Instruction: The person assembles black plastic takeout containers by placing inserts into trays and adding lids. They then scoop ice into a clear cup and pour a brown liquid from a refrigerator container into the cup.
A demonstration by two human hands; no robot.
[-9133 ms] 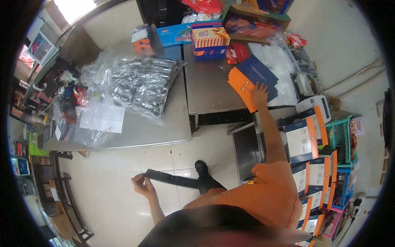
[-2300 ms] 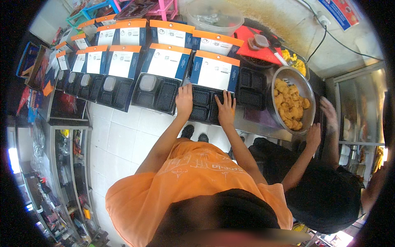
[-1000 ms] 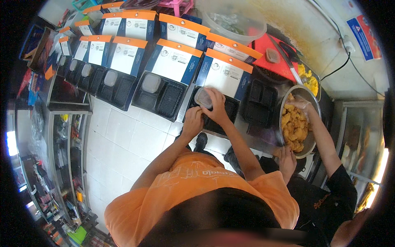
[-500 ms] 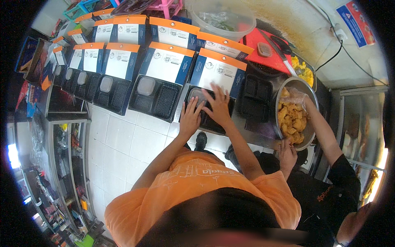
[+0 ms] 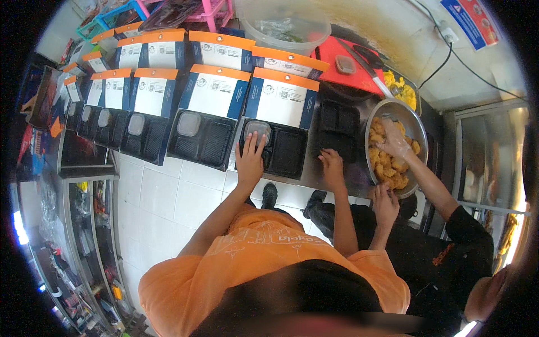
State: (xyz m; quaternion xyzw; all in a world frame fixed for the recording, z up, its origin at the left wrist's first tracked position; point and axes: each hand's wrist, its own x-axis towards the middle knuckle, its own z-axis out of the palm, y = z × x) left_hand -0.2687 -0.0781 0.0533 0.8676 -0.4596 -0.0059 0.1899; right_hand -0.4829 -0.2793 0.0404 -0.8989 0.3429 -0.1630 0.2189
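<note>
My left hand (image 5: pixel 250 162) reaches into a black compartment tray (image 5: pixel 289 150), its fingers stretched over a small lidded clear cup (image 5: pixel 257 131) in the tray's far left compartment. That tray sits in a carton whose raised flap (image 5: pixel 282 96) is white, navy and orange. Farther right, my right hand (image 5: pixel 332 167) is at the near edge of a loose black tray (image 5: pixel 338 126). Its fingers are half bent and apart, with nothing visible between them; whether they touch that tray I cannot tell. To the left stands a similar boxed tray (image 5: pixel 218 140) with a cup (image 5: pixel 188 124).
A co-worker's gloved hand (image 5: pixel 394 143) is in a steel bowl (image 5: pixel 422 137) of fried pieces; their other hand (image 5: pixel 385 203) is by its rim. Behind lie a knife (image 5: pixel 359 59), a red board (image 5: pixel 325 54) and a clear tub (image 5: pixel 323 35). More boxed trays (image 5: pixel 137 137) line the left.
My right hand has left the boxed tray and moved right to the loose tray. My left hand has shifted slightly left, fingers still at the cup. The co-worker's gloved hand has moved left inside the bowl.
</note>
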